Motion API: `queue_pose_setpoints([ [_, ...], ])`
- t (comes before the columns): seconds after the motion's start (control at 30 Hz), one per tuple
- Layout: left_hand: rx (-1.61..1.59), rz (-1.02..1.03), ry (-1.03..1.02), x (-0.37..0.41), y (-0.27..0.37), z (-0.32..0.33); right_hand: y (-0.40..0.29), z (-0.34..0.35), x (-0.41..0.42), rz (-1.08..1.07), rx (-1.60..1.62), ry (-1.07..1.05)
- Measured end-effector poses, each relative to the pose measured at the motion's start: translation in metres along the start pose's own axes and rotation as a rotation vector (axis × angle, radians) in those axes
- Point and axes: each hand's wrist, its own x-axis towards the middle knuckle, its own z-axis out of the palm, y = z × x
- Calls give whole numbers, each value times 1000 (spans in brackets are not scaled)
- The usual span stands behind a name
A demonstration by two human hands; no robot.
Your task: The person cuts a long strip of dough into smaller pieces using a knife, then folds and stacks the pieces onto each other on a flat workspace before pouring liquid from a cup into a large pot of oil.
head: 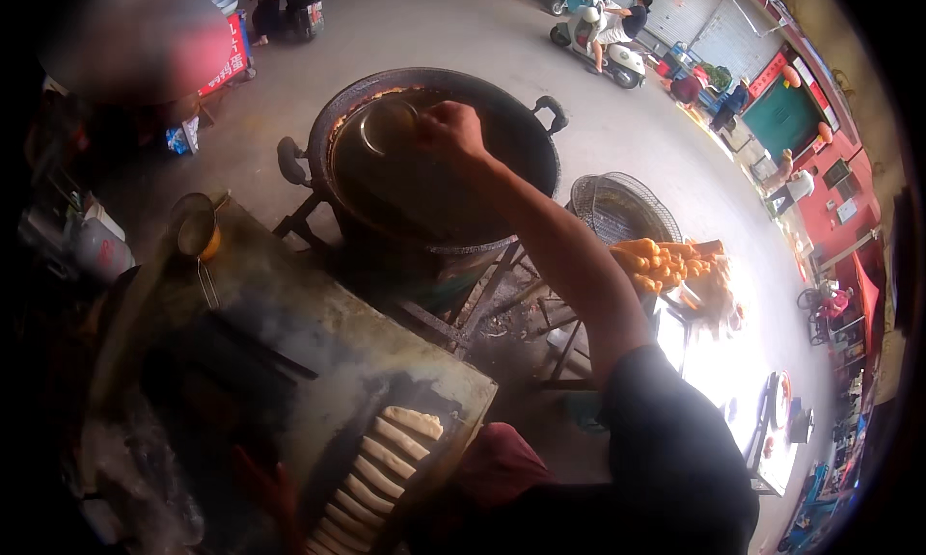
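Note:
My right hand (452,130) is closed on the handle of a round strainer (383,130), blurred, over a large metal wok (434,200) of dark oil. Low on the left, in shadow, my left hand (268,483) rests on or just above the worktable (427,360); its fingers look apart and nothing shows in them. Beside it lies a row of several raw dough strips (391,457). A long dark stick (264,345) lies farther up the table. At the table's far corner sits a small wire-handled strainer (197,229).
Right of the wok stand a wire mesh basket (626,208) and a heap of fried dough sticks (662,262). The wok's side handles (291,162) jut outwards above a metal stand (434,327). A person on a white scooter (608,38) is on the street beyond.

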Motion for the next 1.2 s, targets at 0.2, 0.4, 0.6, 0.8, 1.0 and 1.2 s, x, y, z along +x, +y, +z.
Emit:
queue_pose_setpoints([
  [0.2, 130, -35, -96, -9, -29, 15, 55, -135, 65, -173, -1292, 66],
  [0.4, 88, -122, -121, -18, -21, 26, 140, -200, 123, -176, -986, 186],
  [0.6, 106, -128, -111, -19, 0, 4, 152, -177, 165, -202, -1060, -64],
  [0.8, 88, -111, -103, -12, 0, 8, 193, -188, 192, -399, -1143, -165],
  [1.0, 92, -102, -87, -12, -4, 7, 181, -198, 186, -267, -1092, -293],
  [1.2, 69, -91, -65, -12, -9, 15, 175, -230, 153, -382, -1103, -394],
])
